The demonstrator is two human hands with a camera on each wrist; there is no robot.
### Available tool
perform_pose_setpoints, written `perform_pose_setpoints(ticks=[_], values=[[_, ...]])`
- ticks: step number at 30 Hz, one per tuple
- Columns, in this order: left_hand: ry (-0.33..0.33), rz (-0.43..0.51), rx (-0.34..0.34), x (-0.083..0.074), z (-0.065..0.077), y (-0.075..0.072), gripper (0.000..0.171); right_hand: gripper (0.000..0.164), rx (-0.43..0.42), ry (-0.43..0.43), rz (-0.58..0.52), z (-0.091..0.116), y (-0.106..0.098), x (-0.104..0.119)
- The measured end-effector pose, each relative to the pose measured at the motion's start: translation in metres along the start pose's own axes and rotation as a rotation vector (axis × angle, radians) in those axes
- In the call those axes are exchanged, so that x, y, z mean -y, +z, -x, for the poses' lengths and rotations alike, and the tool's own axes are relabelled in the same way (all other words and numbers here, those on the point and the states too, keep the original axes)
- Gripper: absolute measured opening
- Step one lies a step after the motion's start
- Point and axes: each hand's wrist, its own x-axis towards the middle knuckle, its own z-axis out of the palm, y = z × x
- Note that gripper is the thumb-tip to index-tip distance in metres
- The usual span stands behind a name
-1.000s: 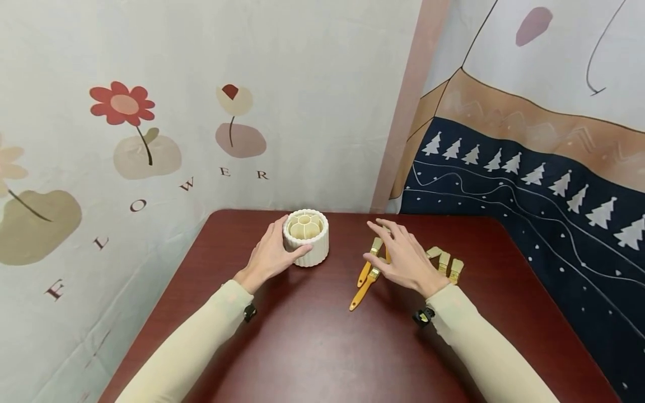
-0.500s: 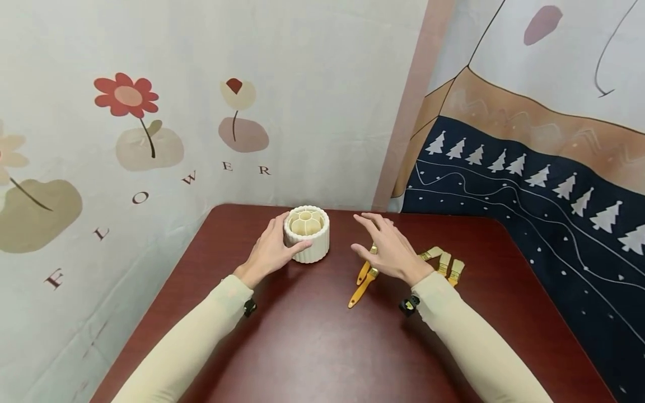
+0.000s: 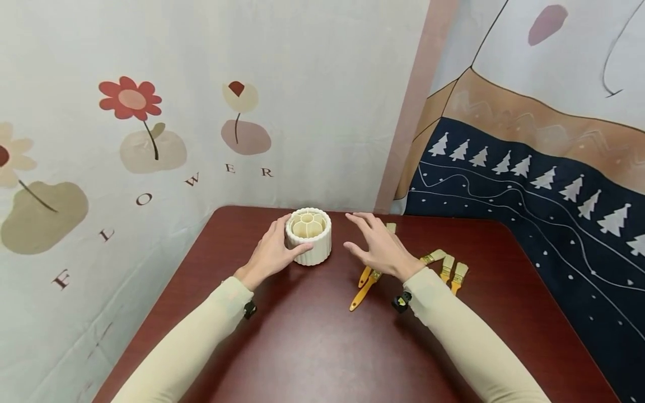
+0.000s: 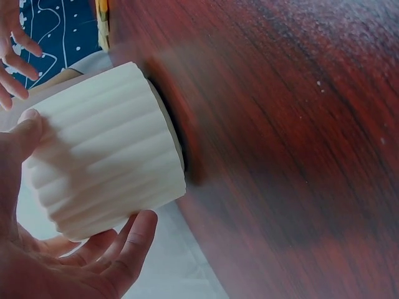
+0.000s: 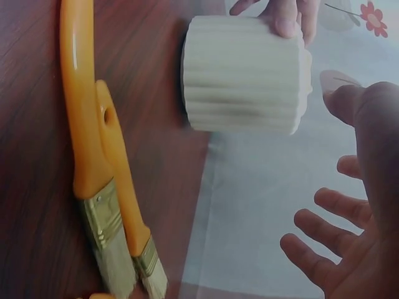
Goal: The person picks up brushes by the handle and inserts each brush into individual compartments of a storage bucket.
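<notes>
A white ribbed round holder (image 3: 319, 251) with flower-shaped inner compartments stands upright near the table's back edge. My left hand (image 3: 269, 252) holds its left side, thumb at the front; in the left wrist view its fingers curl round the holder (image 4: 106, 149). To the right, my right hand (image 3: 379, 249) hovers with fingers spread and nothing in its grasp, apart from the holder. Below and partly hidden by it lie paintbrushes (image 3: 361, 295) with orange handles and pale bristles. Two of these paintbrushes (image 5: 87, 124) show clearly in the right wrist view.
Several more paintbrushes (image 3: 458, 275) lie right of my right wrist, partly behind the sleeve. The dark red table (image 3: 302, 341) meets a pale flower-printed cloth (image 3: 312, 112) at the back. A navy cloth with white trees (image 3: 504, 207) hangs on the right.
My right hand has moved left, away from above the brushes and closer to the holder. The left hand keeps its hold, and the holder stays about where it was.
</notes>
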Motion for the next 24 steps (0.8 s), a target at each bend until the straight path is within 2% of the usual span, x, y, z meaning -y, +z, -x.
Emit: perform_pose_setpoints(ticks=[8, 18, 24], values=[[-0.005, 0.010, -0.003, 0.000, 0.002, 0.001, 0.109, 0.077, 0.012, -0.028, -0.005, -0.006, 0.006, 0.005], [-0.008, 0.013, 0.017, 0.000, 0.005, 0.000, 0.108, 0.079, 0.053, -0.034, -0.079, -0.013, 0.019, 0.011], [0.027, 0.014, 0.014, -0.002, 0.008, 0.000, 0.106, 0.080, 0.055, -0.044, -0.136, -0.015, 0.024, 0.012]])
